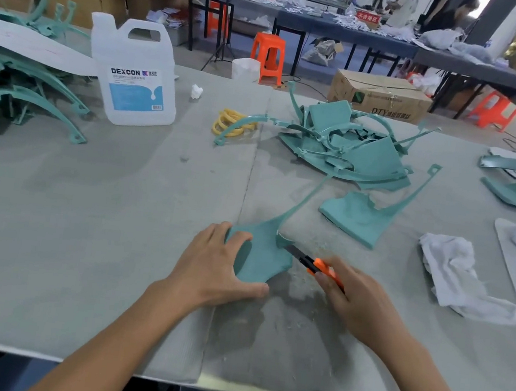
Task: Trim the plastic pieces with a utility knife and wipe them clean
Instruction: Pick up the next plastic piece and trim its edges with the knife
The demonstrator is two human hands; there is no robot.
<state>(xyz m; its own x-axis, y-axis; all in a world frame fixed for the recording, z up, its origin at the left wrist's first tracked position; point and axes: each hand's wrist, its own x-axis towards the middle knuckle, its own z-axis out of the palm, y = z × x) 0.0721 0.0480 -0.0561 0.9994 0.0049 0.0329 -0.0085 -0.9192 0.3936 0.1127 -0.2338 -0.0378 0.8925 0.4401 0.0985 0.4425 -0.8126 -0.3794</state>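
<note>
Both forearms, seen above the near edge of the grey felt-covered table (78,270), are bare from elbow to wrist, with no sleeve reaching them. The left hand (209,267) and right hand (357,301) are bare as well. Below that table edge shows dark blue clothing, crossed by one thin pale line.

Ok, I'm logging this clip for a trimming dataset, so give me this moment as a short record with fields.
left hand: holds the teal plastic piece on the table
right hand: grips the utility knife, blade at the piece's right edge
white cloth: lies on the table right of the hands, untouched
jug: stands far left
</note>
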